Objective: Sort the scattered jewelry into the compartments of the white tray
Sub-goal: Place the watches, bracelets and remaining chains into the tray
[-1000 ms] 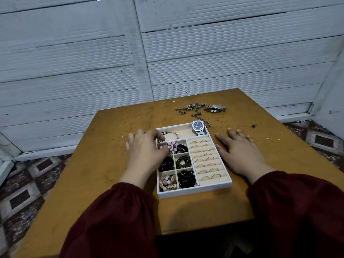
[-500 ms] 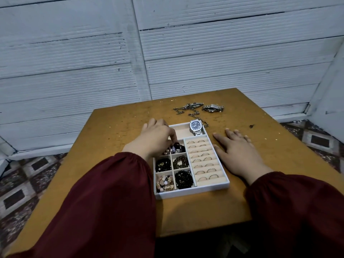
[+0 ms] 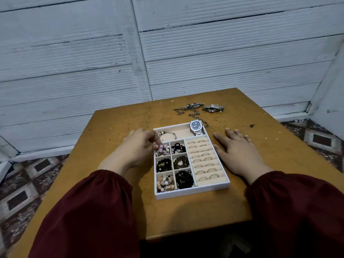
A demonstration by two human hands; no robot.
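The table [image 3: 115,131] carries the white tray [image 3: 192,194] near its centre; the tray looks rigid and light, so I brace it rather than lift it. My right hand [image 3: 239,153] lies flat on the table just beside the tray's right wall, fingers straight, holding nothing. My left hand [image 3: 138,148] reaches over the tray's left wall, and its fingertips pinch the pink bead bracelet [image 3: 164,149], which sits in the upper-left small compartment. Two pieces lie loose on the table beyond the tray's far wall: a steel watch [image 3: 213,108] and a link chain [image 3: 188,108], one end of which trails to the tray's far right corner. I judge the steel watch the heaviest piece, stiff at the case and jointed at the band; take it by the case sides, not the crystal. The link chain is limp and prone to tangle; gather it from the middle, not by one end. The wide far compartment holds a dark-dial watch [image 3: 196,126] and a thin bangle [image 3: 168,134]. The pink bead bracelet is light and smooth, so I judge it slippery; grip between two beads and press it down into its compartment. The rings [image 3: 202,157] stand in the slotted rolls on the right and would roll away if dropped
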